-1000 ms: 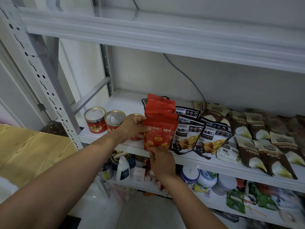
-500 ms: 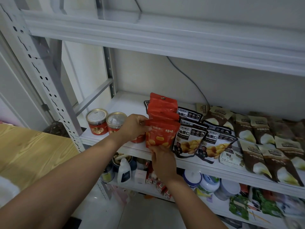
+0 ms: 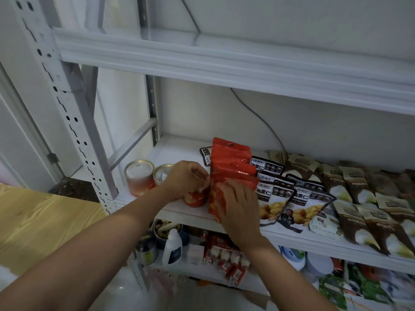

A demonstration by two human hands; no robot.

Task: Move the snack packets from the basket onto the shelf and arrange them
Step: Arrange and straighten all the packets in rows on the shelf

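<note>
A row of red snack packets (image 3: 231,158) stands overlapped on the white shelf (image 3: 177,149), near its front edge. My left hand (image 3: 184,178) has its fingers curled against the left edge of the front red packets, just above a small red can (image 3: 195,198). My right hand (image 3: 240,207) lies flat over the face of the front red packet, its fingers spread and straight. The basket is out of view.
Two lidded cans (image 3: 139,178) stand left of my hands. Black-and-white packets (image 3: 276,198) and brown packets (image 3: 359,191) fill the shelf to the right. A white bottle (image 3: 172,248) and small boxes sit on the lower shelf. A wooden tabletop (image 3: 40,225) is at the left.
My right hand has come up from below the shelf edge onto the face of the front red packet. My left hand stays at the packets' left edge.
</note>
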